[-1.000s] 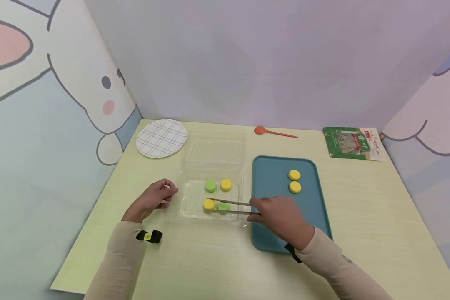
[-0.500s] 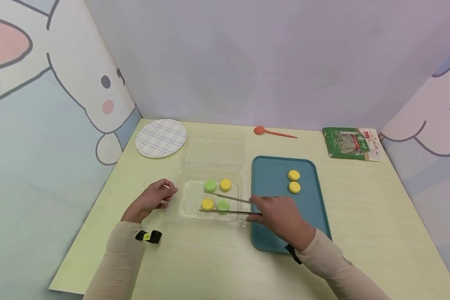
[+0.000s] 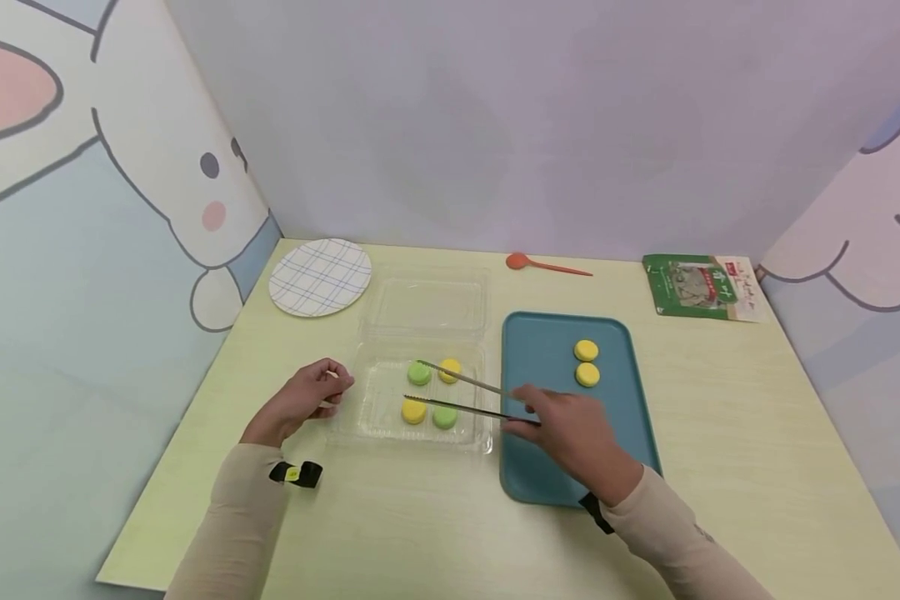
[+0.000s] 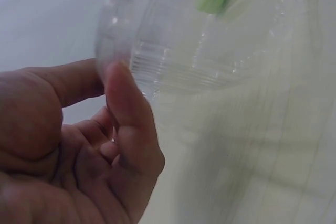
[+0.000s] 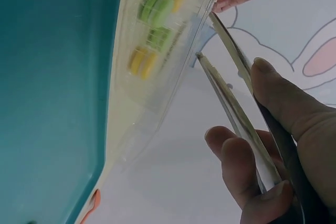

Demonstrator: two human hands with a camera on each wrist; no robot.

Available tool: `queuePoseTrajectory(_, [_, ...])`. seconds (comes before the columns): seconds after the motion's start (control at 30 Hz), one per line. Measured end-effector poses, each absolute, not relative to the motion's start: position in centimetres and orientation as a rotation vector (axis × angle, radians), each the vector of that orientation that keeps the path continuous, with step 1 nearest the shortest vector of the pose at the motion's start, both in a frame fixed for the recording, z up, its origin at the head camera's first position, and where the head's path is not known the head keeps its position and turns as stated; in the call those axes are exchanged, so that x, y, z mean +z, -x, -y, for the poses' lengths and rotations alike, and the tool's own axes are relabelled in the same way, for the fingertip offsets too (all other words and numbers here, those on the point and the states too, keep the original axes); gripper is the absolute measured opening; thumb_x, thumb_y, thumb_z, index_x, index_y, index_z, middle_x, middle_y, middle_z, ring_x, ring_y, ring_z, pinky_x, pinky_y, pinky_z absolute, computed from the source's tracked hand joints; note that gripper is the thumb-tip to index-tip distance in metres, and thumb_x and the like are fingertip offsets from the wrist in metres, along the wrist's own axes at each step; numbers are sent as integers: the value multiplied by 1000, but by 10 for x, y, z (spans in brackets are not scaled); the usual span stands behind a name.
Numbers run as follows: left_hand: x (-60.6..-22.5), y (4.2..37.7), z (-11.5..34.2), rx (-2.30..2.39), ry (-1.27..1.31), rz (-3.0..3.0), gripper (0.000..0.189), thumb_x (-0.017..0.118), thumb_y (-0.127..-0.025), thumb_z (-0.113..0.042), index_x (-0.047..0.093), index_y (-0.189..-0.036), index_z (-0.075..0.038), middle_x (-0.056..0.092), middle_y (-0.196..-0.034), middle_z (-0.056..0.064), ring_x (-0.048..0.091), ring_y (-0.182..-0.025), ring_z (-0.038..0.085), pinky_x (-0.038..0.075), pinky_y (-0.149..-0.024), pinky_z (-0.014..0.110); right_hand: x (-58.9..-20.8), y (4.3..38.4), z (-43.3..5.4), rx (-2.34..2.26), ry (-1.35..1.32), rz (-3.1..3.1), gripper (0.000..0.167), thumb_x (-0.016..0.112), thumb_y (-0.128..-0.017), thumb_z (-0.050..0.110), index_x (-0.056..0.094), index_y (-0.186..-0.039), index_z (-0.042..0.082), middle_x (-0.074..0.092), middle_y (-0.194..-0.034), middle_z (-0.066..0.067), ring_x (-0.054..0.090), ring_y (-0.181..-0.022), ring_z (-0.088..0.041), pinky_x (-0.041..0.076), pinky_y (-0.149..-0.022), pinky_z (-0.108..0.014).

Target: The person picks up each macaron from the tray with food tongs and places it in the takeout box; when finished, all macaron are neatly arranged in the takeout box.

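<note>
My left hand [image 3: 303, 398] is at the left edge of a clear plastic clamshell box [image 3: 375, 396]; in the left wrist view its thumb and forefinger pinch the rim. Two green and two yellow macarons sit in the box, among them the front-left yellow macaron [image 3: 413, 412] and the front-right green macaron [image 3: 445, 416]. My right hand [image 3: 570, 429] grips metal tongs [image 3: 480, 411] from the right. Their serrated arms stand apart over the macarons, with nothing held between the tips. In the right wrist view the tongs [image 5: 231, 98] are spread between thumb and fingers.
A teal tray [image 3: 540, 333] with two yellow macarons [image 3: 587, 362] lies right of the box, under my right forearm. The box's lid [image 3: 427, 304] is folded back. Behind are a checked plate [image 3: 320, 277], an orange spoon [image 3: 547, 266] and a green packet [image 3: 701, 287].
The tongs have let go of the front-left yellow macaron, spread, and moved up and back over the box. My right hand has shifted slightly right. The left hand has stayed put.
</note>
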State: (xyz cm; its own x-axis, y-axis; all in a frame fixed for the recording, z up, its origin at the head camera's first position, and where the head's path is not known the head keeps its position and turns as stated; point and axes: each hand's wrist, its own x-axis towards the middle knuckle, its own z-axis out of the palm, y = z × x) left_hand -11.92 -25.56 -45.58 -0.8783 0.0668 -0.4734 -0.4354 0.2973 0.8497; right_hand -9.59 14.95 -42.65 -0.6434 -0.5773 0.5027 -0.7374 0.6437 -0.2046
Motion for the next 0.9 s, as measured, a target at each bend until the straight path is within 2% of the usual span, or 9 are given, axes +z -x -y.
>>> queuePoseTrajectory(0.03, [-456, 119, 256, 1608, 321, -2149, 19, 57, -104, -22, 51, -107, -5, 49, -80, 5, 50, -71, 16, 50, -66, 28, -428, 96, -151, 565, -1030, 2481, 44, 78, -83, 49, 64, -103, 13, 71, -75, 0, 57, -49, -7, 33, -40, -19])
queuePoseTrajectory(0.13, [-457, 118, 255, 1621, 332, -2141, 18, 58, -104, -22, 52, -106, -5, 48, -80, 5, 49, -70, 16, 50, -65, 28, -429, 96, -154, 574, -992, 2516, 48, 91, -69, 35, 66, -104, 13, 71, -76, 0, 55, -48, -6, 33, -41, -19])
queuePoseTrajectory(0.17, [-458, 118, 255, 1619, 319, -2141, 18, 57, -104, -22, 52, -106, -5, 48, -80, 5, 49, -70, 16, 50, -65, 28, -430, 95, -156, 577, -978, 2523, 48, 90, -71, 38, 67, -105, 13, 71, -76, 0, 52, -46, -5, 32, -40, -18])
queuePoseTrajectory(0.23, [-458, 118, 255, 1619, 316, -2140, 18, 57, -104, -22, 52, -106, -5, 48, -80, 5, 49, -70, 16, 50, -65, 28, -432, 94, -159, 583, -954, 2528, 47, 80, -79, 50, 68, -105, 13, 70, -76, 0, 49, -44, -3, 31, -41, -18])
queuePoseTrajectory(0.3, [-458, 119, 255, 1618, 323, -2141, 18, 58, -104, -22, 52, -106, -5, 48, -80, 5, 49, -70, 16, 50, -65, 28, -434, 93, -163, 595, -933, 2523, 51, 65, -87, 61, 69, -104, 13, 70, -76, 0, 46, -43, -3, 30, -41, -18])
queuePoseTrajectory(0.4, [-458, 119, 255, 1613, 324, -2145, 19, 58, -103, -22, 52, -106, -5, 48, -80, 5, 49, -70, 17, 50, -66, 28, -435, 92, -168, 604, -906, 2501, 62, 44, -91, 68, 69, -102, 13, 70, -75, 0, 47, -43, -4, 30, -40, -19])
queuePoseTrajectory(0.57, [-457, 118, 255, 1613, 316, -2146, 19, 58, -104, -23, 51, -107, -5, 48, -80, 5, 49, -71, 16, 50, -66, 28, -435, 91, -177, 610, -849, 2520, 64, 42, -90, 70, 70, -102, 14, 70, -76, -1, 50, -45, -6, 32, -41, -20])
queuePoseTrajectory(0.7, [-456, 118, 255, 1614, 311, -2143, 19, 57, -104, -23, 51, -106, -5, 48, -80, 5, 49, -71, 16, 50, -66, 28, -435, 87, -185, 575, -768, 2580, 64, 41, -88, 73, 70, -102, 18, 69, -72, 5, 49, -47, -3, 31, -41, -20])
queuePoseTrajectory(0.9, [-454, 119, 256, 1614, 296, -2143, 19, 57, -104, -22, 51, -106, -4, 48, -81, 5, 49, -71, 16, 49, -65, 28, -437, 81, -196, 556, -652, 2620, 62, 46, -86, 74, 69, -100, 18, 63, -68, 9, 45, -48, 0, 31, -40, -22])
